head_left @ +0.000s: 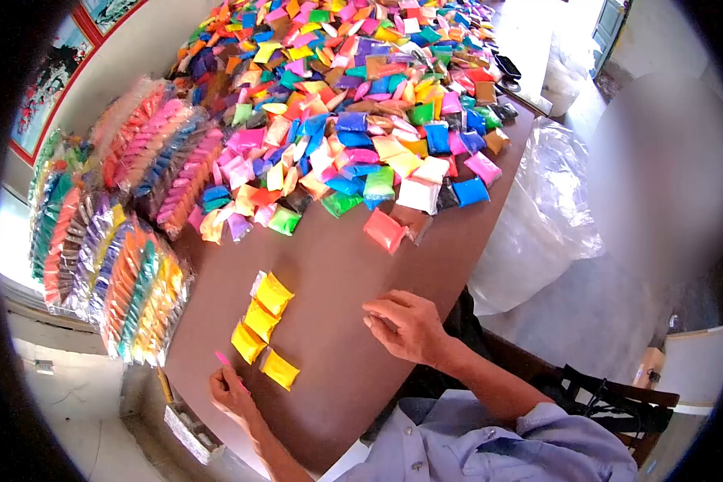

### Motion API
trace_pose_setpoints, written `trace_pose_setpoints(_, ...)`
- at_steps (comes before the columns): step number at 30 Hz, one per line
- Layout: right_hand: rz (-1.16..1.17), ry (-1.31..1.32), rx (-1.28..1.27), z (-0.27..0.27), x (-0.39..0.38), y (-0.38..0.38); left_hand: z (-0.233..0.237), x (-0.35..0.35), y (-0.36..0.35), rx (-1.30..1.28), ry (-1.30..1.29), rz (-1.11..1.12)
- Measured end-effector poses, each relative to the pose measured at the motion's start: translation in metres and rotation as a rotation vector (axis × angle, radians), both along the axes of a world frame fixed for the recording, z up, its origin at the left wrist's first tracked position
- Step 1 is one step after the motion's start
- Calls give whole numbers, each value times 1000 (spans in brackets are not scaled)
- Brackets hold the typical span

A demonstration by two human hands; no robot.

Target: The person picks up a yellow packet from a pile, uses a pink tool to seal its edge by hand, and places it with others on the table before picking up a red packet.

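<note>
My left hand is at the table's left edge, fingers closed round a slim pink thing. Only its ends show past the fingers, so I cannot tell its kind. Just right of that hand lie yellow packets: three in a slanting row, with the top one, the middle one and the lower one, plus a separate one nearer me. Over the brown table, my right hand hovers with loosely bent fingers and a gap at the thumb; nothing shows in it. An orange-red packet lies beyond it.
A large heap of coloured packets covers the far table. Clear bags of packets in rows are stacked along the left. Past the right edge hangs a big clear plastic bag. A chair stands at right, near a blurred area.
</note>
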State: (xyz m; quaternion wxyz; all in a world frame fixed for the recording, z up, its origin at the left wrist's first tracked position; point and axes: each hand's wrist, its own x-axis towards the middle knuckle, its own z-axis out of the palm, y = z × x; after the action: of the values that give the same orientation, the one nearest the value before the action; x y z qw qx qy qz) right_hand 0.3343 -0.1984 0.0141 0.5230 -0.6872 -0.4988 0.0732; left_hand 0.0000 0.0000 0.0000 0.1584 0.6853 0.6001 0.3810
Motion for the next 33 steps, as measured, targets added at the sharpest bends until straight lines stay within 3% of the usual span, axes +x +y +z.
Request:
trace_pose_setpoints(2,3,-49,-10,0,-6,2,4,0,0,26,78,33)
trace_pose_setpoints(6,-21,-48,64,7,6,-1,-1,7,2,0,-16,11)
trace_pose_setpoints(11,28,-1,59,8,9,-4,-5,5,5,76,130,25)
trace_pose_setpoints(19,62,67,31,7,12,-5,2,16,-1,-8,32,55)
trace_pose_setpoints(21,72,86,19,9,15,-4,-2,15,1,132,91,26)
trace_pose_setpoints(23,87,273,69,9,20,-5,1,16,1,70,80,56)
trace_pose_setpoints(33,-208,293,120,23,92,-18,-7,11,4,76,162,90)
